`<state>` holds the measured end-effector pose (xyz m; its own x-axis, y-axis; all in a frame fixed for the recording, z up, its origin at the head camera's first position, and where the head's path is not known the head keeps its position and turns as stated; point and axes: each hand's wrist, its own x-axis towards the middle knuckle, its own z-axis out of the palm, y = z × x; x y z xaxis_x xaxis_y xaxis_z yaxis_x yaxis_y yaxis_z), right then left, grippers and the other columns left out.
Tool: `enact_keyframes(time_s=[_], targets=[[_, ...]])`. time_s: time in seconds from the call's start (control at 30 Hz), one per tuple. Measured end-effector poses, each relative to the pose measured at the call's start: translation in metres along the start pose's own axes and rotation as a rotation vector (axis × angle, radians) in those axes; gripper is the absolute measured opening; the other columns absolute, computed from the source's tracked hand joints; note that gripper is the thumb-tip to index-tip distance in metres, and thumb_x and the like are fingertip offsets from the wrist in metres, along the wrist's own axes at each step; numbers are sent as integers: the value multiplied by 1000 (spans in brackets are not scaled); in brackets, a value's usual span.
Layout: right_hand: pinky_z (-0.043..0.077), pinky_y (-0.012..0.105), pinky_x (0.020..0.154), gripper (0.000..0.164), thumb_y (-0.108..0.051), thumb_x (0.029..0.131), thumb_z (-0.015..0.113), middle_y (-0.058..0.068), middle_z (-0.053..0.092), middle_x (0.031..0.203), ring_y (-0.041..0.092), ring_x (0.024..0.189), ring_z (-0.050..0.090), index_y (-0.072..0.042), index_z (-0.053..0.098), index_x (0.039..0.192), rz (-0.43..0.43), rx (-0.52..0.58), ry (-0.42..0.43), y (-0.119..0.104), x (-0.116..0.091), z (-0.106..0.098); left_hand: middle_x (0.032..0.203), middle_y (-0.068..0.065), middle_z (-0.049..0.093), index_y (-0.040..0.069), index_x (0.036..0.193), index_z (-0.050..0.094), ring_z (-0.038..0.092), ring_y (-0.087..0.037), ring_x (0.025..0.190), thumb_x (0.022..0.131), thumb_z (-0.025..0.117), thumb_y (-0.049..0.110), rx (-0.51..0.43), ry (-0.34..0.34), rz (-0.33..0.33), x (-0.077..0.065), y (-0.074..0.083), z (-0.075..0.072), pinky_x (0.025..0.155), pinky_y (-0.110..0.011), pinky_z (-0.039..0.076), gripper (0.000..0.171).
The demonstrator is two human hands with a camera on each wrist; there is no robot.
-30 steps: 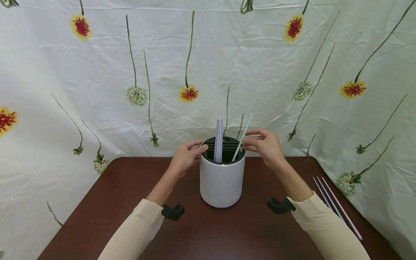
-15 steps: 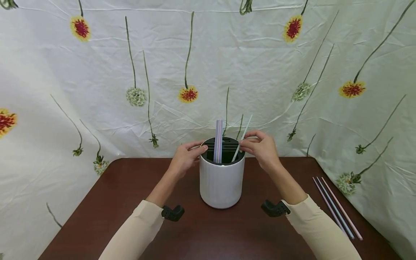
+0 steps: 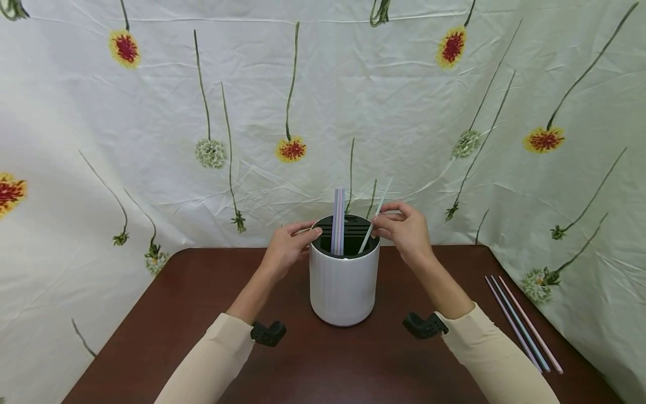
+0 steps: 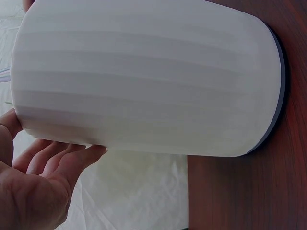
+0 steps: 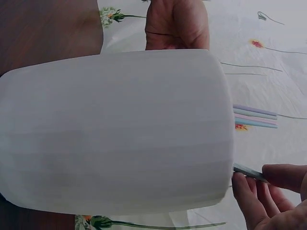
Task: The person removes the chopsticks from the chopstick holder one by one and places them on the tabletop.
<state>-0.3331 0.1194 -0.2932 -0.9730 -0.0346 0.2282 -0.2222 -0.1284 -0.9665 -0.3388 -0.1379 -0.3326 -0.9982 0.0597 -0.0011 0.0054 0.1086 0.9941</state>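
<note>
A white cylindrical holder with a black slotted insert stands upright on the table. My left hand grips its left rim, thumb on top and fingers along the outer wall, as the left wrist view shows. At the right rim my right hand pinches a pale green straw between thumb and fingers. That straw leans right, its lower end inside the holder. Left of it, a bundle of pastel straws stands upright in the holder. In the right wrist view the pinched straw shows just above the rim.
Several loose straws, purple, blue and pink, lie side by side near the right edge of the dark brown table. A white flower-printed cloth hangs behind the table. Black wrist devices sit on both forearms.
My right hand has moved left to the pale green straw and now pinches it near the rim. My left hand keeps its grip on the holder.
</note>
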Motion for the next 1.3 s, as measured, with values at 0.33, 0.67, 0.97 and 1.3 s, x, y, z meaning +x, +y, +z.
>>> enact_keyframes(time_s=[0.33,0.67,0.97,1.3], targets=[[63,34,77,25,9,92,67,1,74,81,16,77,75,8,55,113,-122,54,49,-43,7,-19,139,-10,64,18,141,62,62,-24,127,96,72,32,-3,-2,-6,2,-1,1,103,-47,53,48],[64,34,69,23,8,88,73,8,75,78,19,71,75,6,56,105,-229,145,116,-95,6,-66,137,-10,65,17,141,63,62,-24,127,95,73,32,-2,-3,-6,3,0,0,104,-48,53,49],[63,32,66,20,5,88,75,3,74,78,16,71,73,0,62,101,-207,15,209,-100,-6,-117,138,-11,65,16,142,61,61,-25,129,96,72,31,-6,-11,-5,2,1,0,106,-49,51,50],[62,26,62,18,-1,90,74,-5,73,76,9,68,72,-4,64,104,-96,-137,291,-81,-20,-170,139,-10,65,17,142,61,60,-24,130,96,72,31,2,-11,-11,1,0,0,104,-47,53,49]])
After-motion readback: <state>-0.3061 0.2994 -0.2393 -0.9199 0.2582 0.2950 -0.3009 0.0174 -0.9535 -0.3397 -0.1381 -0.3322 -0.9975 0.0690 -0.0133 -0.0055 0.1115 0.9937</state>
